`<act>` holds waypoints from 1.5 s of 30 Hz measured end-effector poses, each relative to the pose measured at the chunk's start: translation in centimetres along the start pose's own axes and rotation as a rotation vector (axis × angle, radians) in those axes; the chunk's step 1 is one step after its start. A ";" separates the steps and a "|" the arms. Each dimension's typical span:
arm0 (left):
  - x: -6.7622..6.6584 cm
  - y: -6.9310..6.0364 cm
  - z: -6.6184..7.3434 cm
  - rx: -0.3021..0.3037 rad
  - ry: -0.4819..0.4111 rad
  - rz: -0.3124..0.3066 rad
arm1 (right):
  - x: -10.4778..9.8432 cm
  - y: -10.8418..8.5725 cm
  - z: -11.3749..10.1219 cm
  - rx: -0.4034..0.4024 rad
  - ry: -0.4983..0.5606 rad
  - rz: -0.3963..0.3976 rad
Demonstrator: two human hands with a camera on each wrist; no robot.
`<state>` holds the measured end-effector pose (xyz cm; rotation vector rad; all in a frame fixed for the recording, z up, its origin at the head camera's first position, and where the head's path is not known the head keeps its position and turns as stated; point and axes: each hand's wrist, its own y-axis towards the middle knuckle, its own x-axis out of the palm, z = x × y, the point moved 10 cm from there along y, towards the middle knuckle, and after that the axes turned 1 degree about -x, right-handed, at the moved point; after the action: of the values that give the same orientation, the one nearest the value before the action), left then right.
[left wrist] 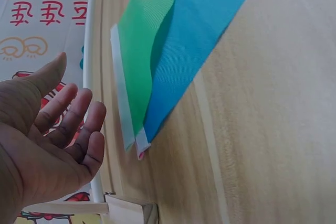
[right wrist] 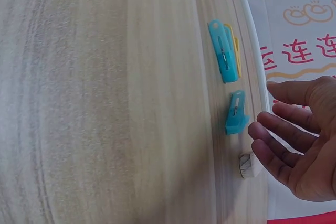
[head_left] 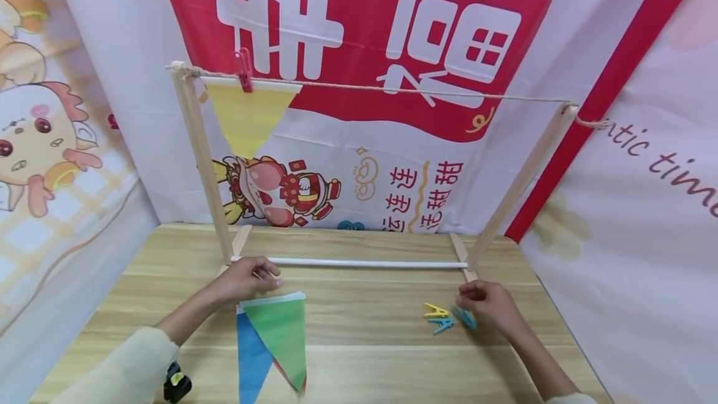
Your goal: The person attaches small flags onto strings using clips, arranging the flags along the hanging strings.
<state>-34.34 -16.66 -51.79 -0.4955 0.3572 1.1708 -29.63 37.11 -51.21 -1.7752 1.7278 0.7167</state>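
Observation:
The left hand hovers just behind a green pennant that overlaps a blue one; a bit of red shows beneath. In the left wrist view the left hand has relaxed fingers and holds nothing. Beside two blue clothespins and a yellow one, the right hand is empty. Its fingers are loosely bent in the right wrist view, near the closer blue clothespin. A yellow pennant hangs from the string at the left, clipped by a red clothespin.
Two wooden posts carry the string, with a white rod joining them low down. Their wooden feet stand on the table. A black object lies by the left sleeve. Printed cloth hangs behind.

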 end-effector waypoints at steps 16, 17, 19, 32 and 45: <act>0.1 -0.7 -2.7 -0.066 0.094 -0.019 | 0.7 -0.4 1.4 0.050 -0.074 -0.016; 0.1 -0.7 -2.7 -0.078 0.089 -0.021 | 0.8 -0.4 1.4 0.053 -0.076 -0.019; 0.1 -0.9 -2.9 -0.098 0.080 -0.027 | 0.8 -0.4 1.3 0.060 -0.076 -0.024; 0.3 -1.3 -3.2 -0.104 0.089 -0.031 | 1.3 -0.3 1.4 0.062 -0.063 -0.043; -0.1 -1.4 -3.0 -0.098 0.117 -0.026 | 1.3 -0.1 1.5 0.073 -0.087 -0.057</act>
<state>-33.12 -18.80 -54.03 -0.6538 0.3943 1.1407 -29.53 37.28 -53.23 -1.7116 1.6190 0.6873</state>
